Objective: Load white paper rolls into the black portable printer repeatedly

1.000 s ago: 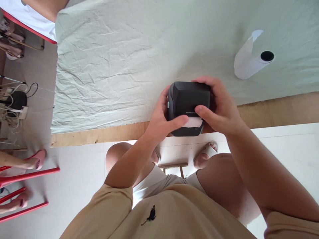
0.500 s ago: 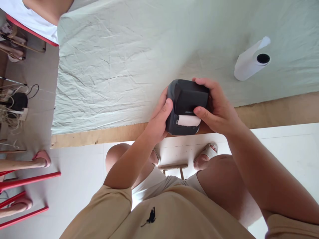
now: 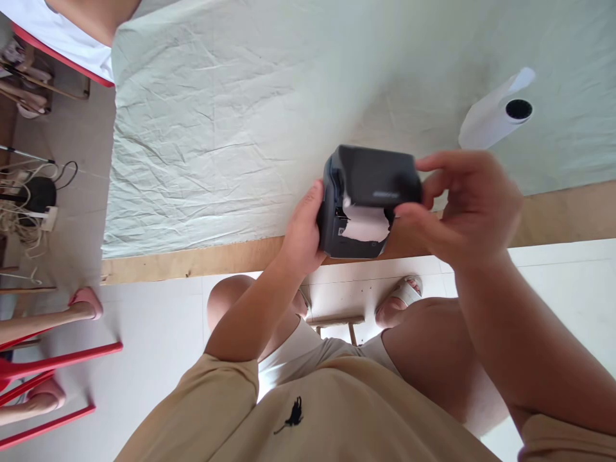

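A small black label printer (image 3: 356, 247) is held over the table's near edge. My left hand (image 3: 304, 231) is closed around its left side, the fingers partly hidden behind it. The printer's lid (image 3: 373, 172) stands raised from the body, with blurred lettering on it. Thumb and fingers of my right hand (image 3: 474, 208) pinch the right end of this lid. A torn-edged strip of white paper (image 3: 366, 226) comes out under the lid and lies over the printer's front.
On the pale green tablecloth (image 3: 216, 128), a white paper roll (image 3: 486, 122) with a dark core lies at the right. Wooden table edge (image 3: 231, 256) runs below the cloth. At left are another person's arm (image 3: 99, 19), red stool legs (image 3: 67, 359) and tangled cables (image 3: 29, 224).
My right hand has moved right, from gripping the printer's side to pinching the lid's end. The lid has lifted from the body, showing more of the paper strip. My left hand still holds the printer.
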Available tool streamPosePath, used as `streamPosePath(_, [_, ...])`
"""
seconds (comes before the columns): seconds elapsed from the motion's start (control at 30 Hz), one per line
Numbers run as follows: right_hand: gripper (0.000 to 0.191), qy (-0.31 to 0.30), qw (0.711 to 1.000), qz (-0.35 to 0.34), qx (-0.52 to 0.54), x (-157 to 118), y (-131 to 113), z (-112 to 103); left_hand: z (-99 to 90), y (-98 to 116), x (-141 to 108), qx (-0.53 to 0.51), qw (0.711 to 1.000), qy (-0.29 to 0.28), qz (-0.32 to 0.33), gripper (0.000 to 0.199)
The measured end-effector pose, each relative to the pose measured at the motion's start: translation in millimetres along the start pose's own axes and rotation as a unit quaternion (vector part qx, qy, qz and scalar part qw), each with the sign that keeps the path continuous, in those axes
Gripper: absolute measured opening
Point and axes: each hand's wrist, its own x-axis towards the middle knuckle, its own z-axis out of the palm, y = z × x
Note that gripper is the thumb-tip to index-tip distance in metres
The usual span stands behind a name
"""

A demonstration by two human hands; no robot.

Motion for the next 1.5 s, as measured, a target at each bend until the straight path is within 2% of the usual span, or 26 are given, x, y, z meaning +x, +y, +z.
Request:
streamPosePath(0.07, [0.013,0.054,0.998,0.022,0.031,4,-10,4,-1.1,1,-2,0.015,0.999,-0.032,0.005,0.053])
streamPosePath(0.17, [0.017,0.119,0.990,0.041,0.057,8,-19,11,-1.8,2,-6,0.043,0.998,-0.039,0.016,0.053])
streamPosePath(0.23, [0.019,0.123,0.992,0.037,0.013,10,-20,13,-0.7,3,-8,0.060,0.998,-0.031,0.014,0.056])
streamPosePath(0.3, [0.014,0.066,0.995,0.007,-0.074,11,-18,12,1.3,4,-9,0.075,0.997,-0.031,0.014,0.059])
streamPosePath(0.4, [0.014,-0.057,0.982,-0.027,-0.178,12,-15,6,4.1,5,-10,0.087,0.995,-0.030,0.034,0.053])
streamPosePath(0.5, [0.022,-0.162,0.967,0.030,-0.192,17,-19,-2,4.4,5,-12,0.096,0.993,-0.033,0.054,0.046])
streamPosePath(0.6, [0.039,-0.261,0.941,0.112,-0.181,26,-27,-7,2.4,5,-12,0.111,0.992,-0.041,0.053,0.051])
streamPosePath(0.7, [0.049,-0.290,0.934,0.154,-0.141,34,-36,-12,0.5,3,-10,0.100,0.993,-0.042,0.042,0.053])
streamPosePath(0.8, [0.042,-0.235,0.951,0.198,-0.032,39,-39,-19,-0.1,1,-7,0.077,0.996,-0.027,0.035,0.054])
streamPosePath(0.87, [0.033,-0.137,0.960,0.235,0.065,40,-32,-20,0.5,0,-6,0.068,0.997,-0.010,0.031,0.052])
streamPosePath(0.93, [0.027,-0.022,0.952,0.275,0.133,40,-19,-18,1.8,0,-6,0.056,0.998,0.001,0.031,0.049])
streamPosePath(1.0, [0.023,0.043,0.941,0.306,0.138,38,-2,-14,3.5,1,-6,0.046,0.998,0.006,0.030,0.047])
streamPosePath(1.03, [0.022,0.052,0.941,0.314,0.118,36,6,-12,4.2,1,-7,0.042,0.999,0.006,0.027,0.047])
streamPosePath(1.13, [0.023,0.010,0.959,0.284,0.024,28,25,-9,5.5,2,-7,0.036,0.999,0.006,0.019,0.043])
streamPosePath(1.23, [0.022,-0.051,0.974,0.207,-0.077,21,35,-12,5.7,2,-8,0.032,0.999,0.004,0.019,0.038])
streamPosePath(1.3, [0.030,-0.081,0.974,0.175,-0.124,19,39,-12,5.8,3,-8,0.032,0.999,0.003,0.018,0.039])
streamPosePath(1.43, [0.055,-0.122,0.966,0.163,-0.159,15,38,-13,6.2,4,-8,0.036,0.999,0.008,0.018,0.039])
streamPosePath(1.5, [0.059,-0.115,0.974,0.118,-0.154,14,39,-18,6.9,5,-9,0.041,0.999,0.010,0.015,0.038])
